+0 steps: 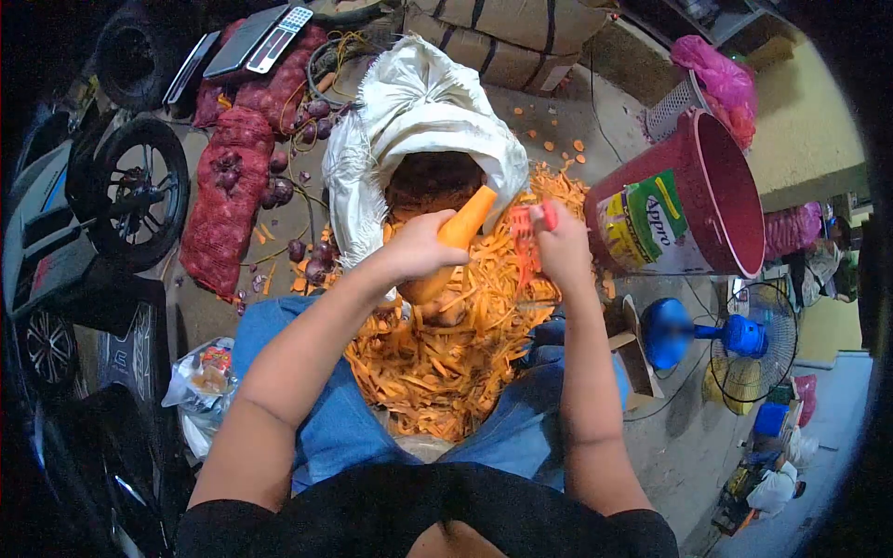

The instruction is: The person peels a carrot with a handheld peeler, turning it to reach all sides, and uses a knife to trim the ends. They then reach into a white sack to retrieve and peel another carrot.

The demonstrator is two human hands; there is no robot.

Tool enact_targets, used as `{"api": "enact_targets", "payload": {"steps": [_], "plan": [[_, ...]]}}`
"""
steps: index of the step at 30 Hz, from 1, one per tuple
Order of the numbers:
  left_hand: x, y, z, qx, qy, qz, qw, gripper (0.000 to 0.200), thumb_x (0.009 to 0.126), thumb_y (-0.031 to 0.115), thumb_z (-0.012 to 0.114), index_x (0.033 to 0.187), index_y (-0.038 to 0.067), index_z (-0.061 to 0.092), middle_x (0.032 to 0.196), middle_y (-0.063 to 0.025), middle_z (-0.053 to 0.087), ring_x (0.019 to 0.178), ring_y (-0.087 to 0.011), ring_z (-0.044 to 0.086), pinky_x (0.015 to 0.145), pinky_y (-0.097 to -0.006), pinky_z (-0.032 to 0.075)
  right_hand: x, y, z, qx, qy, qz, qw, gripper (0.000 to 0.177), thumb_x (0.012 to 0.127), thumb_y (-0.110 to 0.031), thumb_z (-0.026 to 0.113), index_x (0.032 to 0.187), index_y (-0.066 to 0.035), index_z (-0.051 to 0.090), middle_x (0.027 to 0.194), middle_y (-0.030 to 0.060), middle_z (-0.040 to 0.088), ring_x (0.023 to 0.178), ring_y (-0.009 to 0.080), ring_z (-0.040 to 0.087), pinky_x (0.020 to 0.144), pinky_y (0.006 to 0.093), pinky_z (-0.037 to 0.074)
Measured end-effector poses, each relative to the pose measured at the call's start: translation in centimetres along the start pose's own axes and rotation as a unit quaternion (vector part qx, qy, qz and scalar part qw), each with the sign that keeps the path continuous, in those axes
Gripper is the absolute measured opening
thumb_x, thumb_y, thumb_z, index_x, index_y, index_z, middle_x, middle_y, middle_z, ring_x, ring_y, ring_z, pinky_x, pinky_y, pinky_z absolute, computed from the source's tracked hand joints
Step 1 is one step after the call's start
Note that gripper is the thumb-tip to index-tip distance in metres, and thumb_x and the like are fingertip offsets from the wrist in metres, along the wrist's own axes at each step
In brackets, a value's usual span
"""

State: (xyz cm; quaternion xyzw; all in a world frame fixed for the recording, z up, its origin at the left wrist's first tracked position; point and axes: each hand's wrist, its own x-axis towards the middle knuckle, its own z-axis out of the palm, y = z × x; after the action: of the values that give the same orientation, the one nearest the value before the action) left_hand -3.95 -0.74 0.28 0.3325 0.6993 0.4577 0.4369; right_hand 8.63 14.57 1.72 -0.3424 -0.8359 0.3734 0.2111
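My left hand (417,247) is closed around a thick orange carrot (471,216), its narrow end pointing up and to the right. The carrot's upper part looks bare and smooth. In my right hand (564,249) is a red peeler (524,244), smeared by motion and held just right of the carrot, apart from it. Beneath both hands lies a big heap of carrot peelings (437,381), spread between my knees. A white woven sack (433,126) lies beyond them, its mouth facing me and dark inside.
Red net bags of onions (226,200) lie at the left, with loose onions nearby. A tall maroon bucket (674,200) stands at the right. Further right is a blue fan (744,335). A parked motorcycle (139,186) lines the left side. Cardboard boxes (507,37) stand behind the sack.
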Motion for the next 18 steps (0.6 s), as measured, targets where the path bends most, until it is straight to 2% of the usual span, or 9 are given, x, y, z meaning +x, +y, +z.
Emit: {"api": "enact_targets", "payload": {"steps": [2, 3, 5, 8, 15, 17, 18], "plan": [[-0.1, 0.4, -0.4, 0.214, 0.043, 0.023, 0.976, 0.04, 0.055, 0.025, 0.059, 0.09, 0.008, 0.051, 0.074, -0.0142, 0.055, 0.069, -0.0257, 0.054, 0.063, -0.0328, 0.042, -0.3, 1.6, 0.7, -0.096, -0.075, -0.089, 0.989, 0.015, 0.07, -0.014, 0.048, 0.077, -0.002, 0.05, 0.065, 0.0213, 0.051, 0.062, 0.0348, 0.051, 0.056, 0.0407, 0.039], [-0.3, 1.0, -0.4, 0.213, 0.043, 0.023, 0.976, 0.04, 0.055, 0.025, 0.059, 0.09, 0.008, 0.051, 0.074, -0.0142, 0.055, 0.069, -0.0257, 0.054, 0.063, -0.0328, 0.042, -0.6, 0.5, 0.4, -0.147, -0.132, -0.038, 0.98, 0.014, 0.065, -0.01, 0.048, 0.076, -0.002, 0.049, 0.065, 0.0216, 0.052, 0.066, 0.0371, 0.05, 0.061, 0.0437, 0.039], [-0.8, 1.8, -0.4, 0.328, 0.099, 0.004, 0.94, 0.037, 0.053, 0.026, 0.058, 0.085, 0.01, 0.051, 0.069, -0.0151, 0.055, 0.067, -0.0302, 0.053, 0.062, -0.0374, 0.042, -1.0, 0.5, 0.5, -0.163, -0.157, -0.043, 0.973, 0.014, 0.065, -0.01, 0.047, 0.076, -0.002, 0.049, 0.065, 0.0215, 0.052, 0.066, 0.0366, 0.05, 0.061, 0.0431, 0.039], [-0.5, 1.1, -0.2, 0.321, 0.148, 0.041, 0.934, 0.036, 0.053, 0.027, 0.058, 0.084, 0.01, 0.051, 0.066, -0.0138, 0.055, 0.064, -0.0302, 0.054, 0.06, -0.0384, 0.043, -1.4, -0.2, 0.6, -0.177, -0.188, -0.041, 0.965, 0.014, 0.065, -0.01, 0.048, 0.076, -0.002, 0.049, 0.067, 0.021, 0.052, 0.067, 0.0358, 0.051, 0.062, 0.0425, 0.04], [-0.2, 1.8, 0.0, 0.328, 0.122, 0.044, 0.936, 0.036, 0.053, 0.027, 0.058, 0.084, 0.009, 0.051, 0.067, -0.0157, 0.055, 0.065, -0.0306, 0.053, 0.059, -0.0373, 0.043, -1.7, -1.0, 0.7, -0.114, -0.167, -0.027, 0.979, 0.016, 0.07, -0.016, 0.049, 0.077, -0.001, 0.05, 0.067, 0.0202, 0.052, 0.066, 0.035, 0.05, 0.06, 0.0404, 0.039], [0.2, 1.1, 0.0, 0.228, 0.161, 0.067, 0.958, 0.033, 0.055, 0.022, 0.059, 0.082, 0.006, 0.05, 0.066, -0.0124, 0.055, 0.064, -0.0262, 0.055, 0.059, -0.0344, 0.043, -1.5, -0.8, 0.7, -0.097, -0.161, -0.036, 0.982, 0.017, 0.072, -0.017, 0.049, 0.077, -0.001, 0.05, 0.066, 0.0199, 0.052, 0.063, 0.0345, 0.05, 0.058, 0.0387, 0.039], [0.6, 0.6, -0.1, 0.228, 0.161, 0.068, 0.958, 0.033, 0.055, 0.022, 0.059, 0.082, 0.006, 0.05, 0.066, -0.0124, 0.055, 0.064, -0.0262, 0.055, 0.059, -0.0344, 0.043, -1.3, 0.0, 1.0, -0.046, -0.149, -0.004, 0.988, 0.017, 0.073, -0.018, 0.049, 0.078, -0.001, 0.051, 0.062, 0.0163, 0.052, 0.057, 0.0296, 0.049, 0.054, 0.0357, 0.038]]}}
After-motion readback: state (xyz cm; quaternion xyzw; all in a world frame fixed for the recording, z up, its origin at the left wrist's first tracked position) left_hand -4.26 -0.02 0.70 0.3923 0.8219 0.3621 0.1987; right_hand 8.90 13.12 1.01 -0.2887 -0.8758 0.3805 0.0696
